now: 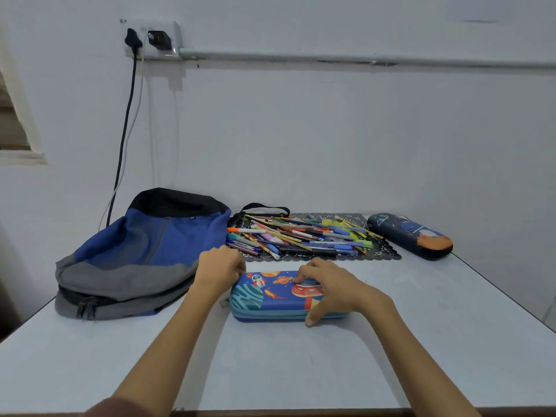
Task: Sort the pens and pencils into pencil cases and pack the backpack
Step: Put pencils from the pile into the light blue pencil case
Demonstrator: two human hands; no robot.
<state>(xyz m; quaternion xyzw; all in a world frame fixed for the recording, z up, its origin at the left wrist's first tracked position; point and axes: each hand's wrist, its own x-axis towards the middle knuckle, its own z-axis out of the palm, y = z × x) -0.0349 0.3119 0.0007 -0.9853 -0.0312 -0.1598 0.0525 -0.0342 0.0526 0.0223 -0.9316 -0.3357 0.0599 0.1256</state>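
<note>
On the table (421, 341), right hand (334, 288) gripping pencil case (270, 299)

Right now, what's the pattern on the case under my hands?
The case has a blue space print: rocket, planets, saucer. Head view.

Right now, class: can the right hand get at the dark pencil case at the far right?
Probably yes: nothing lies between the right hand and the dark pencil case, but it must first release the blue pencil case.

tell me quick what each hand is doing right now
Left hand: fingers curled at the left end of the blue space-print hard pencil case; grip hidden, cannot tell.
Right hand: holds that case, thumb on its front edge.
</note>
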